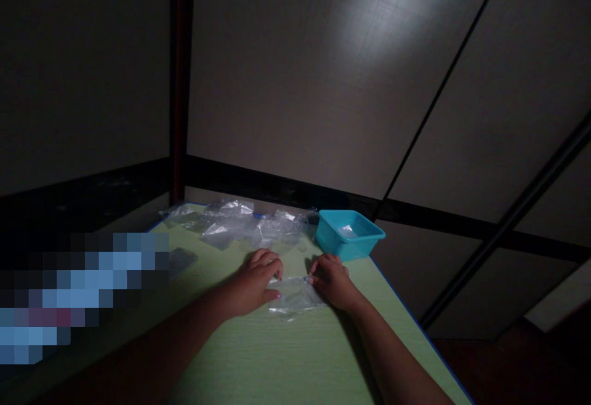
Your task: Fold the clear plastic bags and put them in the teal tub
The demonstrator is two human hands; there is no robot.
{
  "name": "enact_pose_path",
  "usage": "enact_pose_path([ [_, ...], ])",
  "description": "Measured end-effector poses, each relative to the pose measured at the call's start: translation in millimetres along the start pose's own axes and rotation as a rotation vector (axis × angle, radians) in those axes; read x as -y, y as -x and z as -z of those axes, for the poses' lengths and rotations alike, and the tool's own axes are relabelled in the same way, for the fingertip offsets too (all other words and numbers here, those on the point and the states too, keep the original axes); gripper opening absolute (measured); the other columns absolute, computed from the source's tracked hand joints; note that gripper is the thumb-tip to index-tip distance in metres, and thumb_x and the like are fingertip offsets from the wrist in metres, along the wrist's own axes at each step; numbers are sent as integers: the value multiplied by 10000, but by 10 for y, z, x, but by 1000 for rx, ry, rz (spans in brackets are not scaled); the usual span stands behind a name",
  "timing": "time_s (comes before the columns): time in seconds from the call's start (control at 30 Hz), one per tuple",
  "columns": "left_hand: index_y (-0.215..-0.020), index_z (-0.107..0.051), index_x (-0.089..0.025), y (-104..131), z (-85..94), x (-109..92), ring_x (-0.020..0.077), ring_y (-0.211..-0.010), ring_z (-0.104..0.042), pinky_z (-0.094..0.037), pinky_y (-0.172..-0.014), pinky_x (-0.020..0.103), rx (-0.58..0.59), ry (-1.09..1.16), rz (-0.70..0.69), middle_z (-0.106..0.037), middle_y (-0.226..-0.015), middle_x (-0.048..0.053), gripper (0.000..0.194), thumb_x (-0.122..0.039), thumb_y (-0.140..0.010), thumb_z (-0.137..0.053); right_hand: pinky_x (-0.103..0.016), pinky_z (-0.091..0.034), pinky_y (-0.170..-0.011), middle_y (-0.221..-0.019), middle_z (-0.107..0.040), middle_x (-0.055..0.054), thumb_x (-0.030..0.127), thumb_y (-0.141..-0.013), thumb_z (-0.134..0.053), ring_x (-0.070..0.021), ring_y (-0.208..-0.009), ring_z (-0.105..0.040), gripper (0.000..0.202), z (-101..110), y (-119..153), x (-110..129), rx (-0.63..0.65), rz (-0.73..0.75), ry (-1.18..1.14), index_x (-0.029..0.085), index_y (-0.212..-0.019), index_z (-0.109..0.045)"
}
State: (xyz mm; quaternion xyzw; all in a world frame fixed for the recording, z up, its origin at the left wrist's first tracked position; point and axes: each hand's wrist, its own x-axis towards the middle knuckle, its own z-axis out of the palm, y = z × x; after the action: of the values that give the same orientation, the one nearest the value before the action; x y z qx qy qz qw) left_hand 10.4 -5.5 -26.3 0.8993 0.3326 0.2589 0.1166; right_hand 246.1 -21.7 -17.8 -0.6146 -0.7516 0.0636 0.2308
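A clear plastic bag [298, 299] lies on the green table [258, 356] between my two hands. My left hand [258, 282] is at the bag's left end, thumb and curled fingers apart, with the thumb tip by its edge. At the other end, my right hand [335, 279] has its thumb and fingers closed on the bag's upper right corner. Whether something small lies inside the bag is too dim to tell.
Several crumpled clear bags [226, 223] lie along the table's far edge. A turquoise plastic basket [351, 248] stands at the right edge, something pale inside. A flat grey packet [181, 262] lies at left. Dark panelled walls [277, 85] rise behind.
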Motion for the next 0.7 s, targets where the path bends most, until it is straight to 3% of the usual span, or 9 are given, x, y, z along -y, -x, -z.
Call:
enact_pose_path([
  [0.4, -1191, -438, -290, 7, -65, 93, 242, -1199, -265, -235, -1002, 352, 17, 23, 74, -432, -1228, 22, 576, -309, -661, -661, -306, -294, -730, -908, -540, -23, 259, -716, -598, -211, -932, -441, 49, -6, -10, -46, -12, -27, 11, 221, -745, -595],
  [0.7, -1256, -405, -280, 12, -65, 79, 247, -1242, -225, -220, -1021, 356, 44, 14, 148, -392, -1300, 35, 634, -334, -670, -639, -308, -299, -744, -900, -542, -19, 239, -707, -605, -208, -922, -445, 35, 2, -11, -54, -19, -8, -10, 223, -737, -596],
])
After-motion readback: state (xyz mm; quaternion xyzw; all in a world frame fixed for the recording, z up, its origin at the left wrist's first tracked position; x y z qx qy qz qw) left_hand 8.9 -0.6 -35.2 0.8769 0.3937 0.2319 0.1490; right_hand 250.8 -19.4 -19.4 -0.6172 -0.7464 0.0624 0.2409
